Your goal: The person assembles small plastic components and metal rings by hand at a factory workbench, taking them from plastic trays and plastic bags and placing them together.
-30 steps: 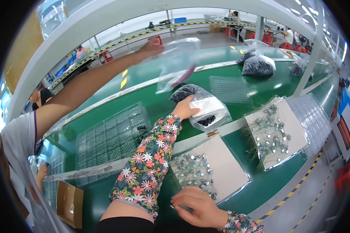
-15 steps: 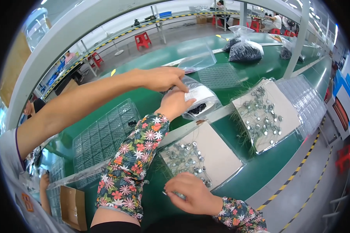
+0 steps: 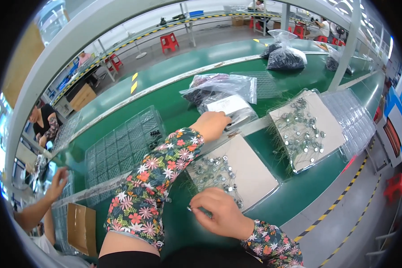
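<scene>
My left hand (image 3: 211, 125) reaches to the near edge of a clear plastic bag (image 3: 243, 99) with a white label (image 3: 226, 104). Its fingers are curled in, next to something small and black; what they grip is hidden. Lower down, my right hand (image 3: 222, 214) pinches a small silvery part (image 3: 189, 208) between thumb and forefinger. Just beyond it lies a beige board (image 3: 254, 176), with several round metal components (image 3: 219, 167) on thin greenish wires along its left side. A second beige board (image 3: 328, 127) to the right bears similar wired components.
A clear compartment tray (image 3: 120, 147) at left holds a few black parts (image 3: 155, 134). Clear trays (image 3: 350, 116) lie at right, bags of black parts (image 3: 286, 60) at the back. A cardboard box (image 3: 81, 228) and a co-worker's hand (image 3: 57, 184) are at lower left. A grey post (image 3: 347, 49) rises at right.
The co-worker's arm has drawn back from the bag to the lower left. My left hand has moved slightly right along the bag's near edge. My right hand keeps its pinch.
</scene>
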A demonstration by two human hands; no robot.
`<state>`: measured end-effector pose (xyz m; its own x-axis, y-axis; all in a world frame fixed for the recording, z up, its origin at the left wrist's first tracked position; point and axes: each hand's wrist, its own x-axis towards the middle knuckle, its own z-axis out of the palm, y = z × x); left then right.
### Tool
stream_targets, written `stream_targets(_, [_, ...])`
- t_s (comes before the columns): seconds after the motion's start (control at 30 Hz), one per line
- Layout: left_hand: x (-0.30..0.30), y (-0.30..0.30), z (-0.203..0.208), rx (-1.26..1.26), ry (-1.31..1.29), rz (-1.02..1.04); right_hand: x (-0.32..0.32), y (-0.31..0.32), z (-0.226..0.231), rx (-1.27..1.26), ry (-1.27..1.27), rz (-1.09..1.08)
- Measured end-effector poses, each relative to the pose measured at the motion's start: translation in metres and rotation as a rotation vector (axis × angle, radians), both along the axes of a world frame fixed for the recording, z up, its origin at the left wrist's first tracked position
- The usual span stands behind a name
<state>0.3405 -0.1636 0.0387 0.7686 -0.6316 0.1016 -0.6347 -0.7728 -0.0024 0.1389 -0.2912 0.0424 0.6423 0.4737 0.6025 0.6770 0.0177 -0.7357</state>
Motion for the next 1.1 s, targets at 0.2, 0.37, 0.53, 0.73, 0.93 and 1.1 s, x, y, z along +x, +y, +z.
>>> stream_targets(0.2, [0.037, 0.012, 0.019, -0.159, -0.280, 0.129, 0.000, 0.001, 0.007, -0.017, -0.039, -0.027])
stream_targets(0.37, [0.064, 0.019, 0.068, -0.794, -0.285, 0.375, 0.002, -0.003, 0.001, -0.012, -0.029, -0.053])
stream_targets(0.53, [0.075, 0.059, 0.139, -1.143, -0.019, 0.622, -0.005, -0.003, 0.002, -0.029, -0.002, -0.066])
stream_targets(0.73, [0.040, 0.097, 0.182, -1.334, 0.082, 0.596, 0.002, -0.007, 0.005, -0.016, 0.035, -0.125])
stream_targets(0.93, [-0.009, 0.150, 0.242, -1.524, 0.163, 0.409, 0.008, -0.008, 0.005, -0.001, 0.121, -0.148])
stream_targets(1.1, [-0.091, 0.154, 0.225, -1.268, -0.139, 0.496, 0.002, -0.001, 0.005, 0.137, 0.358, -0.034])
